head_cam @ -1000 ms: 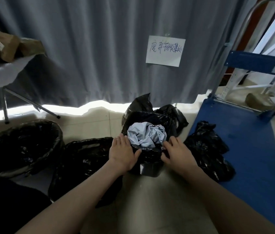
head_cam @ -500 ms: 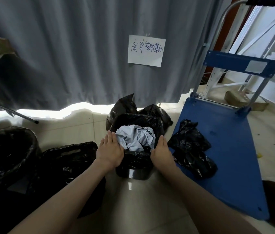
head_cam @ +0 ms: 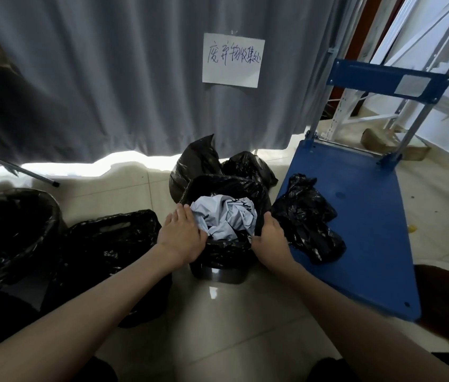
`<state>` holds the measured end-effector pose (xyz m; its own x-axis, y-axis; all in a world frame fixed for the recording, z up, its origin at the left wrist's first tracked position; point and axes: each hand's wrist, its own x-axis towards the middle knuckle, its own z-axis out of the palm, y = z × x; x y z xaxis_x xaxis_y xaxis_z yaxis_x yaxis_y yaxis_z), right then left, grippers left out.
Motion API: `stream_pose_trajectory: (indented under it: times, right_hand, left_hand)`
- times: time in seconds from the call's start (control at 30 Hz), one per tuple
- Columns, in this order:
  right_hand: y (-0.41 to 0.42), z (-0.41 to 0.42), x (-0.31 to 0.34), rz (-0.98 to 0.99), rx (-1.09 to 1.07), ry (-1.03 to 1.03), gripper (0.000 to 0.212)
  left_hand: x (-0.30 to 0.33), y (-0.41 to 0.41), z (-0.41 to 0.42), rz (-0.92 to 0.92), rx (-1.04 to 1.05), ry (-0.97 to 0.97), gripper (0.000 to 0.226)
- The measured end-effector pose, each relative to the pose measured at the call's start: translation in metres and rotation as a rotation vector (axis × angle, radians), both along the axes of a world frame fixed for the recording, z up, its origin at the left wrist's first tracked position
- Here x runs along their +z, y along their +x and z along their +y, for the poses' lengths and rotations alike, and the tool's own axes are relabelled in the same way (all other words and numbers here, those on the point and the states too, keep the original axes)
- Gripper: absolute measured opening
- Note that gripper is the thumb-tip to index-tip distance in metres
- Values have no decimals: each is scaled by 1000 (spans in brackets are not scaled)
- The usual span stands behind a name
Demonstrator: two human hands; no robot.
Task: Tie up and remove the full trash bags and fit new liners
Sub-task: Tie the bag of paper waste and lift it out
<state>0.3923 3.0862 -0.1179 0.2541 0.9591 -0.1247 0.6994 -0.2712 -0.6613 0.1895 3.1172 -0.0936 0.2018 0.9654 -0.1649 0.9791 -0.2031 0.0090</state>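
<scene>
Light: dim, you face backlight under curtain (head_cam: 107, 78) | Glare: floor tiles (head_cam: 212, 293) | Edges: wide-angle bend | Focus: soft at corners

Three lined bins are standing on the floor (head_cam: 245, 340), two black bags are lying behind the middle bin, and one is lying on the blue cart (head_cam: 369, 230).

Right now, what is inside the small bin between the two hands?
The small bin holds a black liner, and crumpled pale grey-blue material fills its top. Whatever lies beneath that material is hidden. The left hand and right hand rest at the rim.
</scene>
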Motion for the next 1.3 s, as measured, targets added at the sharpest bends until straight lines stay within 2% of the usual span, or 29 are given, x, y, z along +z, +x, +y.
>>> stream_pose_trajectory:
  times: [0.13, 0.37, 0.5, 0.7, 0.87, 1.03, 1.17, 1.3]
  right_hand:
    - [-1, -13, -4, 32, 43, 58, 48]
    - [-14, -18, -3, 5, 126, 100, 58]
    - [-30, -21, 0, 24, 142, 115, 64]
    - [-48, -9, 0, 0, 162, 131, 66]
    - [-56, -8, -3, -8, 164, 95, 70]
    - [-46, 1, -3, 67, 98, 124, 59]
    - [-30, 2, 1, 75, 13, 152, 59]
    - [-12, 4, 4, 81, -53, 197, 38]
  left_hand:
    - [-8, -7, -13, 23, 4, 69, 76]
    - [-16, -16, -33, -17, 84, 90, 76]
    - [-25, -36, -42, 36, 80, 212, 90]
    - [-31, -66, -42, 45, 73, 294, 78]
    - [-33, -75, -35, 37, 62, 293, 78]
    - [-30, -63, -35, -51, 54, 253, 86]
    - [-30, -48, -38, -104, 41, 238, 85]
    - [-28, -43, -35, -126, 30, 229, 78]
